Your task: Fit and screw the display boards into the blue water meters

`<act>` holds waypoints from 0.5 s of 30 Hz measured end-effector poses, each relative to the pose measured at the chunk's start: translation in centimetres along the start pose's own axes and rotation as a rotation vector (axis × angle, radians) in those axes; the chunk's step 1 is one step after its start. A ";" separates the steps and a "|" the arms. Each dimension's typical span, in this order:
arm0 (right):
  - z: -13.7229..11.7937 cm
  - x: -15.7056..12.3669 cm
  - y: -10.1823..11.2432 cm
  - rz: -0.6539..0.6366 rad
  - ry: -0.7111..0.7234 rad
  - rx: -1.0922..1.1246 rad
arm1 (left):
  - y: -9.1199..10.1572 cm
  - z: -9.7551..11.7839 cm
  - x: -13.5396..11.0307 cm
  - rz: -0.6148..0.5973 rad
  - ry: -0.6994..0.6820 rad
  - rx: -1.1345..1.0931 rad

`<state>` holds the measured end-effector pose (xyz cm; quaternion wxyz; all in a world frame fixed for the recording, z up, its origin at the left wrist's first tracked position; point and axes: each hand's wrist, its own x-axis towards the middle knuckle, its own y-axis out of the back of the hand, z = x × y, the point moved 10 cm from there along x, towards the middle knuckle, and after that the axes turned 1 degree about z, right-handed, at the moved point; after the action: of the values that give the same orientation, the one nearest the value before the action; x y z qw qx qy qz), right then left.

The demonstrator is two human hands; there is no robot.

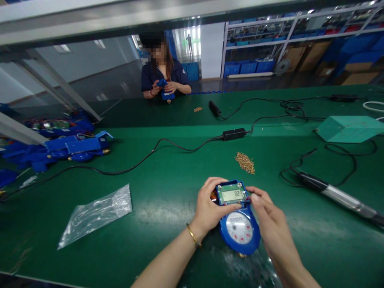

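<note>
In front of me is a blue water meter (pixel 239 230) with a round white dial and red pointers. Its upper housing is uncovered, showing a green circuit board with an LCD screen (pixel 232 195) that reads about 0.2. My left hand (pixel 207 206) grips the housing from the left, thumb across its lower edge. At the housing's right side, my right hand (pixel 267 208) has thumb and forefinger pinched together beside a bit of red wire; whatever lies between those fingertips is too small to make out. A pile of small brass screws (pixel 245 163) lies just beyond the meter.
A clear plastic bag (pixel 97 214) lies at left, near several blue meters (pixel 75 148). A black cable with an inline box (pixel 234 134) crosses the bench. At right are an electric screwdriver (pixel 339 196) and a green box (pixel 349 129). Across the bench, a co-worker (pixel 163 76) holds a blue meter.
</note>
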<state>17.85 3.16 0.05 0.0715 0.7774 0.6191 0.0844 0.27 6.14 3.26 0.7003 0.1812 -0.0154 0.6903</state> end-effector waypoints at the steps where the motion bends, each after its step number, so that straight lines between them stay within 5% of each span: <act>1: -0.5 -0.1 0.1 -0.007 0.049 -0.049 | 0.0 0.0 0.0 0.000 0.002 0.002; 7: -3.9 -0.9 0.3 0.004 0.356 -0.384 | 0.0 0.0 0.0 0.000 0.004 0.001; 15: -5.4 -2.6 1.7 0.192 0.463 -0.458 | 0.0 0.1 0.0 0.007 0.009 -0.001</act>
<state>17.73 0.24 5.56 0.0936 0.7561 0.5077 0.4022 0.30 6.15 3.33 0.6982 0.1776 -0.0134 0.6934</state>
